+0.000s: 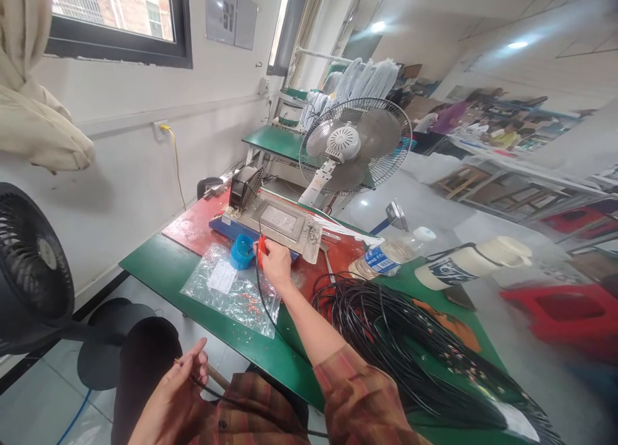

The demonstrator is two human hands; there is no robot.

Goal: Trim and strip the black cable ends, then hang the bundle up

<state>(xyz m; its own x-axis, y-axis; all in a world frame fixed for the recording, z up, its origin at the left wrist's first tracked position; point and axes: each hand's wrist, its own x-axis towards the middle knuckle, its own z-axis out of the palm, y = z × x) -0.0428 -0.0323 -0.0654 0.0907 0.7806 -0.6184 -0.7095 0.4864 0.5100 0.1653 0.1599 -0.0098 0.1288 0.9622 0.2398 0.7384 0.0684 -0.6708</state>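
My right hand (277,265) is closed around a black cable (263,297) at the front of a blue-based machine with a rectangular metal basin (282,221). A red piece (261,250) shows at its fingertips; I cannot tell if it is part of the cable. A blue round container (242,252) stands just left of these fingers, on a clear plastic bag (203,287) with small orange bits. Low over my lap, my left hand (176,390) has its fingers closed on another stretch of black cable (217,393), with a small yellowish tip at the thumb.
A large bundle of black cables (376,329) covers the right of the green table (159,261). Behind it lie a water bottle (386,257) and a white flask (476,263). A small square fan (245,187) sits on the machine; a big fan (355,145) stands beyond.
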